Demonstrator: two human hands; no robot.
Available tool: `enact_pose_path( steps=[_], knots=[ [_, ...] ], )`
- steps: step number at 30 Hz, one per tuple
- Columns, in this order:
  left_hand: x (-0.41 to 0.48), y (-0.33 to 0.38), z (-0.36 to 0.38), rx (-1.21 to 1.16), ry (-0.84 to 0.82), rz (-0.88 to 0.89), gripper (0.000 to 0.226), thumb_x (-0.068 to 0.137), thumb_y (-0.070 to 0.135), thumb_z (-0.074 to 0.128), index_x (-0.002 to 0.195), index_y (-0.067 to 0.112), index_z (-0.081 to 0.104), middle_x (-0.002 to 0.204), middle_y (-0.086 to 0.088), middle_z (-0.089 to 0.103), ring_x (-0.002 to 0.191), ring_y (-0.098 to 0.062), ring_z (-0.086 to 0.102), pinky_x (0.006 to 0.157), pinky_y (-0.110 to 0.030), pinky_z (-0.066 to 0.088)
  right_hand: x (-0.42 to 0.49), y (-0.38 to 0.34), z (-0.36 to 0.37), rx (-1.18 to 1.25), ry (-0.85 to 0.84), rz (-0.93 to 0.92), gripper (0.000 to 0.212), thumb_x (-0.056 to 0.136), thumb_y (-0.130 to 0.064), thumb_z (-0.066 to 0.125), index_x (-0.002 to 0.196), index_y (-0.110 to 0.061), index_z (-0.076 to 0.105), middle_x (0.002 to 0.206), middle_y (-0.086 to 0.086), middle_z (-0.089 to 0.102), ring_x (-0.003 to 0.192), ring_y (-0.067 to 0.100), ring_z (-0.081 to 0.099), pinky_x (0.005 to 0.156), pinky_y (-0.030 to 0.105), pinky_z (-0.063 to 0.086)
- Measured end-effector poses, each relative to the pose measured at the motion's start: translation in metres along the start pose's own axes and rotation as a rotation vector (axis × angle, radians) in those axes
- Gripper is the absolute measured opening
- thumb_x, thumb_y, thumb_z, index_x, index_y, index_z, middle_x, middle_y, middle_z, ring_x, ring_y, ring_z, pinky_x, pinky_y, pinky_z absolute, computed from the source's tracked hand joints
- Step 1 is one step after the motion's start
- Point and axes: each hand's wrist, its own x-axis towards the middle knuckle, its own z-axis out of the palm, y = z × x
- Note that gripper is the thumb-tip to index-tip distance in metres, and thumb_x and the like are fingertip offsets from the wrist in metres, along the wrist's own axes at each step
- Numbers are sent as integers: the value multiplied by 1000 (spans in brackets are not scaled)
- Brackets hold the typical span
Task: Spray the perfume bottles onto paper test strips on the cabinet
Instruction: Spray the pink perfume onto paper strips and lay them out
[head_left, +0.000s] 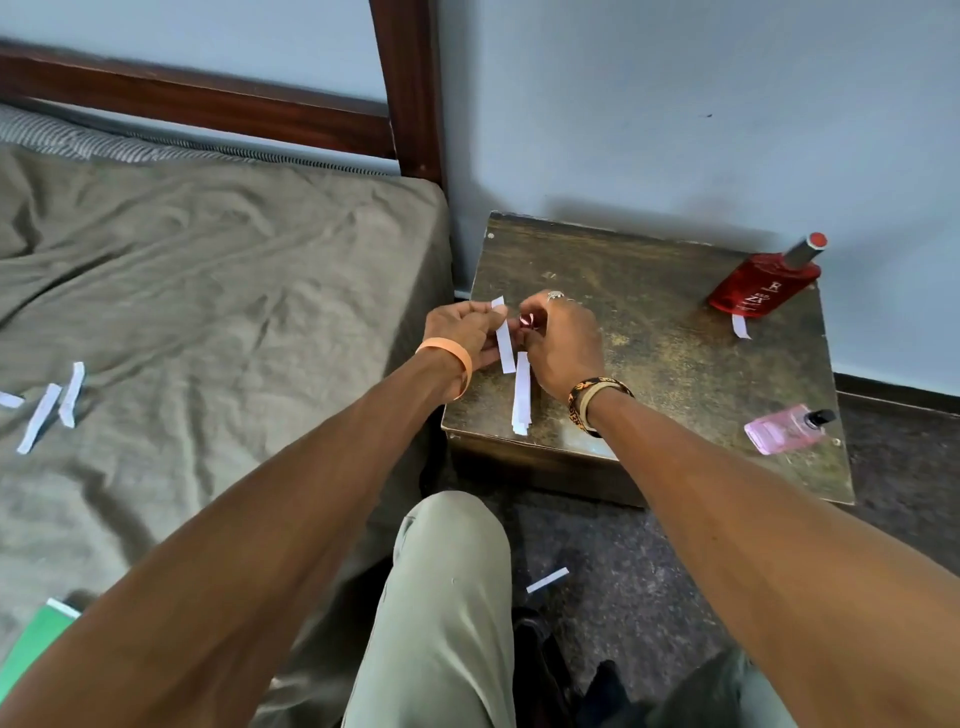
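Note:
My left hand (464, 332) pinches a white paper test strip (503, 338) upright over the left part of the dark wooden cabinet (649, 332). Facing it, my right hand (563, 343) is closed around a small perfume bottle (530, 320); only its reddish shiny top shows between my fingers, close to the strip. A small stack of strips (521, 395) lies on the cabinet below my hands. A red perfume bottle (761, 283) stands at the back right with a strip (740, 326) under it. A pink bottle (787, 428) lies on its side near the right front edge.
A bed with an olive sheet (208, 312) and a wooden frame is on the left; several loose strips (49, 408) lie on it. One strip (547, 580) lies on the dark carpet by my knee (452, 571). A green object (36, 644) shows at bottom left.

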Motion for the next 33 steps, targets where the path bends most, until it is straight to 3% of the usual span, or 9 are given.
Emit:
enact_pose_path(
  steps=[2,5,8,13,16,19,22,25,33],
  knots=[
    [-6,4,9,-7,-37,14,17,91,6,62,106,-1,63,99,-20,72,90,-28,72,78,-41,60,-4,4,-9,2,38,-4,38,87,2,62,121,-15,64,110,4,68,102,20,63,86,36,53],
    [-19,8,32,10,-92,59,10,90,8,63,99,2,65,96,-19,73,88,-28,72,82,-44,59,-12,16,-31,-46,97,-14,29,91,-6,60,117,-16,66,109,4,67,101,21,61,74,29,46],
    [-41,13,66,4,-150,104,11,91,7,62,99,1,65,96,-18,73,89,-29,72,79,-39,60,-27,27,-68,-64,167,-4,27,93,-10,59,117,-17,67,112,5,64,100,21,59,74,26,41],
    [-87,15,134,24,-294,134,3,90,6,62,88,5,63,93,-17,70,85,-27,70,79,-40,59,-61,56,-139,-55,262,2,29,91,-5,60,115,-20,68,110,2,68,101,19,62,82,35,52],
    [-115,11,172,41,-380,141,3,91,7,62,91,4,63,93,-16,70,83,-26,70,74,-36,60,-87,75,-179,-13,298,53,30,92,-5,61,119,-17,68,112,2,70,101,19,64,85,32,52],
    [-135,3,201,87,-428,145,2,89,7,64,89,6,65,96,-17,71,86,-28,71,76,-38,60,-106,95,-203,-7,339,88,30,91,-6,63,119,-17,68,112,5,72,102,23,66,89,38,55],
    [-147,-9,222,152,-457,136,3,89,7,64,87,7,65,94,-18,70,87,-29,70,81,-42,59,-120,114,-215,-5,333,149,33,90,-1,64,119,-17,69,111,5,72,101,22,66,89,37,55],
    [-148,-22,235,220,-450,137,5,88,5,65,84,8,64,96,-21,69,89,-33,69,82,-46,58,-129,130,-217,-5,316,165,34,89,-1,65,120,-15,68,112,6,72,101,21,66,87,26,51],
    [-137,-42,236,244,-432,108,1,89,4,64,89,4,64,97,-22,69,87,-31,70,81,-46,58,-132,150,-204,51,250,221,35,92,-2,63,123,-18,67,115,5,71,106,22,65,85,25,49]
  ],
)
